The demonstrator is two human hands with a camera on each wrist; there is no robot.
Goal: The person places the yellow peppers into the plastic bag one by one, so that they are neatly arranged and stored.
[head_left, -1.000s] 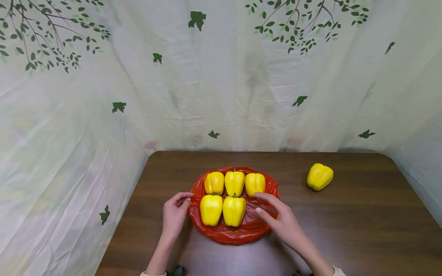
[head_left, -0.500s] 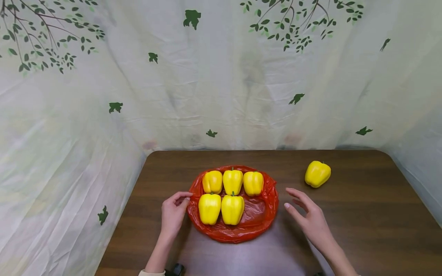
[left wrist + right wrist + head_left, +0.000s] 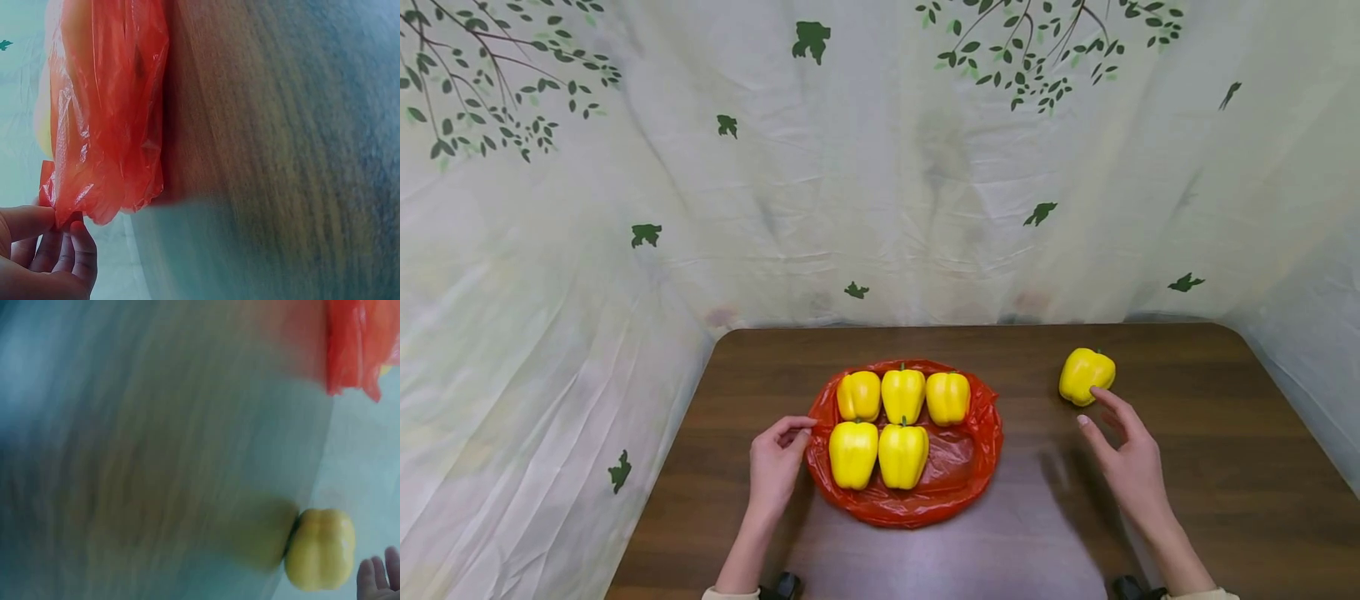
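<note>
A red plastic bag, its rim spread into a wide round opening, holds several yellow bell peppers in two rows. At the bag's left rim, my left hand pinches the thin plastic between thumb and fingers, as the left wrist view also shows on the bag's side. One more yellow bell pepper lies alone on the table at the far right. My right hand hovers just in front of it, thumb and fingers spread; in the right wrist view the fingers appear beside that pepper, apart from it.
Everything lies on a dark brown wooden table with rounded back corners. A pale cloth backdrop printed with leaves and branches hangs behind and at the sides. Dark straps sit on the wrists.
My right hand has moved away from the bag's right side, rightward and forward, up to the lone bell pepper. The left hand keeps its pinch on the bag's rim.
</note>
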